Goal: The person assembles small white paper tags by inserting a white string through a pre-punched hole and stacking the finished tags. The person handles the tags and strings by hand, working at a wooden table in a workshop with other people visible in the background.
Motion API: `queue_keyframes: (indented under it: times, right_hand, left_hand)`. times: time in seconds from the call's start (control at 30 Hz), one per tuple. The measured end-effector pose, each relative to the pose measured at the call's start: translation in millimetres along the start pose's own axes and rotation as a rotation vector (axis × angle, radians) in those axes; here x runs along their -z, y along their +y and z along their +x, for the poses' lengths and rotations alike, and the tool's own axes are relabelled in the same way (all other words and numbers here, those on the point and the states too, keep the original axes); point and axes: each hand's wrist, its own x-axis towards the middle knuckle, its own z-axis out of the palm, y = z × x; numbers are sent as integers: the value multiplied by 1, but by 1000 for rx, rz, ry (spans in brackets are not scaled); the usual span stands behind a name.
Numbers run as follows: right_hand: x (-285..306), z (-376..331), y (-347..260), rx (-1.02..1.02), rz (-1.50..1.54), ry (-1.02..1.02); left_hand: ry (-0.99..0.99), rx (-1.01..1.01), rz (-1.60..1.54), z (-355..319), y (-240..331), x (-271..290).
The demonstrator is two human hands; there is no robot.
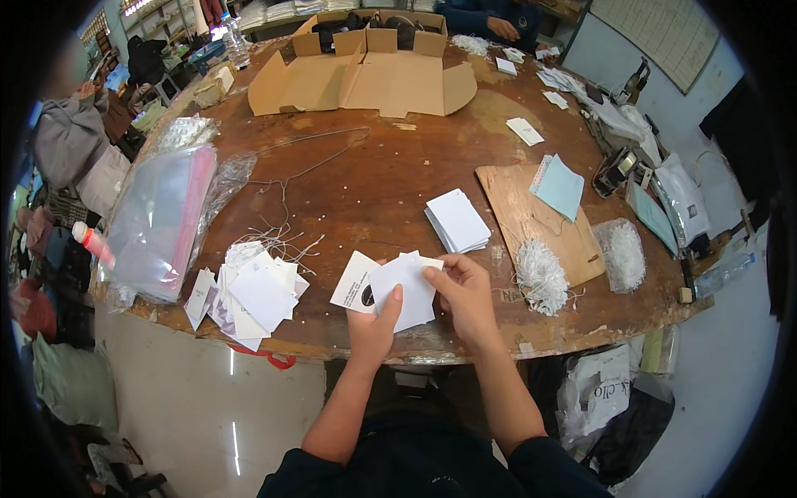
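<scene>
Hidden: left hand (371,325) palm and fingers behind white cards (404,288), only thumb shows; dark mark on card (357,282) beside them unreadable | Pose: both forearms rise from lower edge; left hand grips cards from below, right hand (465,297) pinches their right edge | Place: over near edge of wooden table (374,178), between loose card pile (253,295) and white string bundle (541,275).

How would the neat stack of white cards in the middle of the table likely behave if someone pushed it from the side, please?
The stack of white cards would probably shear and fan out, as its layers are already slightly offset. It looks light, being thin paper. Sliding may be uneven, since the wooden table looks worn and rough.
</scene>
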Motion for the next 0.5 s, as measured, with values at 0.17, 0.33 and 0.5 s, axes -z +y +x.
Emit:
queue_keyframes:
  times: [0.17, 0.33, 0.5]
  right_hand:
    - [-8, 1, 7, -64, 83, -100]
    - [-3, 8, 8, -78, 132, -174]
    - [0, 8, 8, -41, 131, -225]
  left_hand:
    - [-4, 16, -66, -1, -1, 4]
    - [2, -7, -88, 5, -2, 3]
    - [-12, 79, -105, 4, 0, 6]
